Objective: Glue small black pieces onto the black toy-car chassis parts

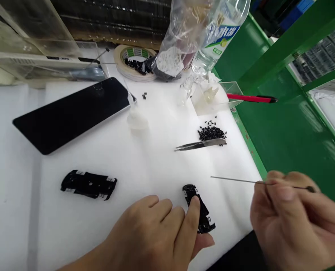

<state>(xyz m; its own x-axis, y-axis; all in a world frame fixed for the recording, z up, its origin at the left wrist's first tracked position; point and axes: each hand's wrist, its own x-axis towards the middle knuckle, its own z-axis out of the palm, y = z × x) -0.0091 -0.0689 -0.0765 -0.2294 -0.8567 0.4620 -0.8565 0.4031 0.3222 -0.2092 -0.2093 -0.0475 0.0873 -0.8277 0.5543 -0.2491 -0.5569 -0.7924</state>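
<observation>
My left hand [153, 233] rests at the front of the white work surface, its index finger pressed on a black toy-car chassis [203, 214] and its thumb at the near end. Silvery bits show at that chassis's corners; part of it is hidden under the finger. To the right, my right hand [294, 222] is closed in a pinch around a thin metal rod [232, 179], whose bare tip points left above the surface, apart from the chassis. A second black chassis [90, 184] lies flat at the left. Tweezers [198, 145] lie against a heap of tiny black parts [211, 132].
A black-screened phone [74, 114] lies at the back left, beside a small whitish translucent dropper [137, 118]. Behind stand a tape roll [121, 67], a plastic bag [184, 30] and a clear bottle [218, 41]. A red pen [249, 98] sticks out of a clear box [232, 88].
</observation>
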